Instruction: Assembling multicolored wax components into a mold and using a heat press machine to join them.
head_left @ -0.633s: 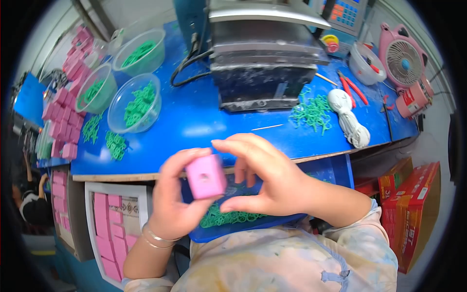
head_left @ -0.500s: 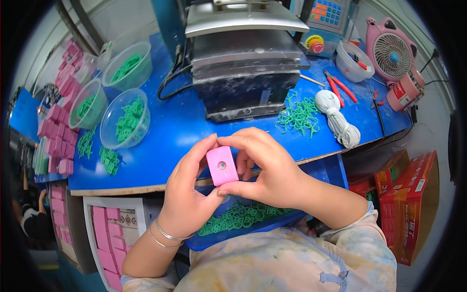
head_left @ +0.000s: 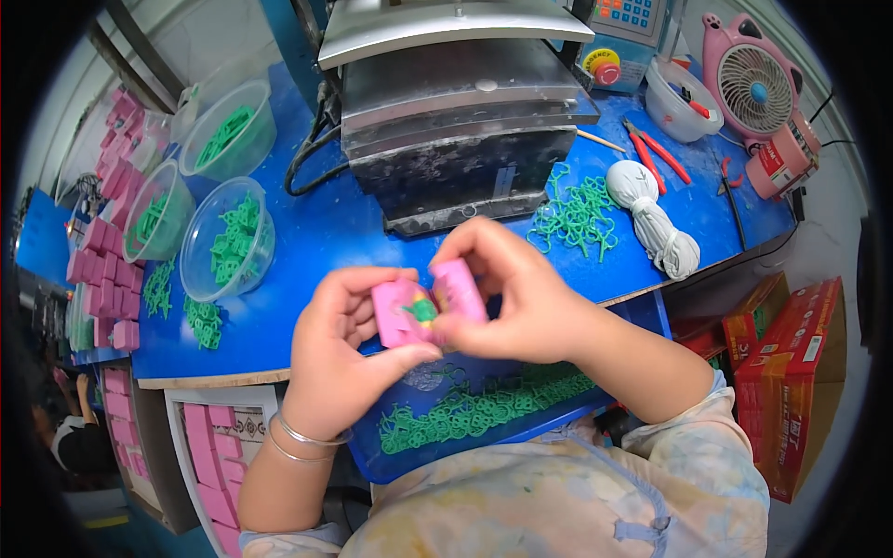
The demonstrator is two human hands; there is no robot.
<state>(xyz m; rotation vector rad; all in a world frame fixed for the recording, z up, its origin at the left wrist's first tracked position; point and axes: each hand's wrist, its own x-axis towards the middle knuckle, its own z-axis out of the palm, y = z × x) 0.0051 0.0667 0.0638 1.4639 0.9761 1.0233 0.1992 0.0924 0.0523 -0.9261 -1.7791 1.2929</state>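
Over the front edge of the blue table, my left hand [head_left: 335, 339] grips one half of a pink block-shaped mould [head_left: 389, 314]. The other pink half [head_left: 463, 290] is pinched in my right hand [head_left: 521, 302], tilted away from the first. Between the halves shows a small green piece [head_left: 422, 310] with a bit of yellow around it; motion blur hides its shape. Below my hands, a blue bin [head_left: 660, 316] holds many green looped pieces [head_left: 465, 417].
Behind my hands stands a metal press [head_left: 456, 158]. Clear tubs [head_left: 265, 270] of green pieces and stacked pink blocks [head_left: 107, 270] are at left. Right are loose green pieces [head_left: 575, 214], a white cloth bundle [head_left: 656, 228], red-handled pliers [head_left: 662, 158] and a pink fan [head_left: 752, 79].
The pink block, whole half a second ago, is now parted into two halves, showing green inside. My right hand has turned its half outward to the right.
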